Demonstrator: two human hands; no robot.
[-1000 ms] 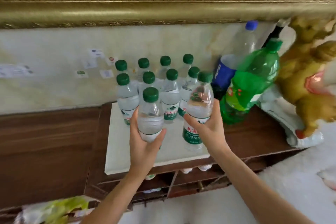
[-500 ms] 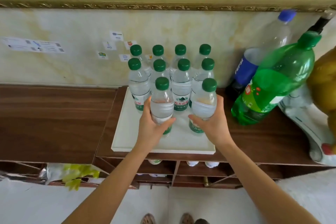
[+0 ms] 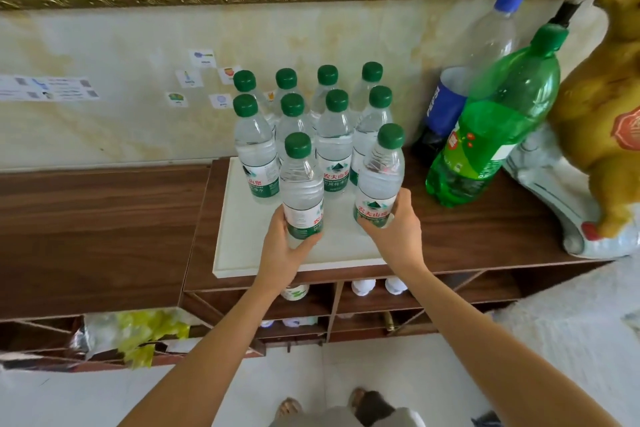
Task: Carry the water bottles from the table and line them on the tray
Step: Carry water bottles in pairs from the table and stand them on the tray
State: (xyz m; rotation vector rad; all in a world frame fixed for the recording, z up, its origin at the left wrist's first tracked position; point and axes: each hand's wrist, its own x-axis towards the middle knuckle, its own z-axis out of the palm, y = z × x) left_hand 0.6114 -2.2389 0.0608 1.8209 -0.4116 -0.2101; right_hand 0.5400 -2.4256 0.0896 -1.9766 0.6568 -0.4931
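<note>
A white tray (image 3: 242, 253) lies on a dark wooden cabinet top. Several clear water bottles with green caps stand on it in two back rows (image 3: 334, 142). My left hand (image 3: 280, 250) grips one water bottle (image 3: 301, 184) low on its label, in front of the rows. My right hand (image 3: 394, 232) grips a second water bottle (image 3: 381, 177) at its base, slightly tilted, at the tray's right side. Whether either base touches the tray I cannot tell.
A large green soda bottle (image 3: 491, 125) and a blue-capped Pepsi bottle (image 3: 460, 80) lean right of the tray. A golden figurine (image 3: 602, 107) on a white base stands at the far right. Marble wall (image 3: 104, 121) and gilt frame behind; open shelves (image 3: 363, 308) below.
Both hands have brought their bottles down and inward over the tray's front, behind the rows. The camera has tilted down, so floor and feet now show.
</note>
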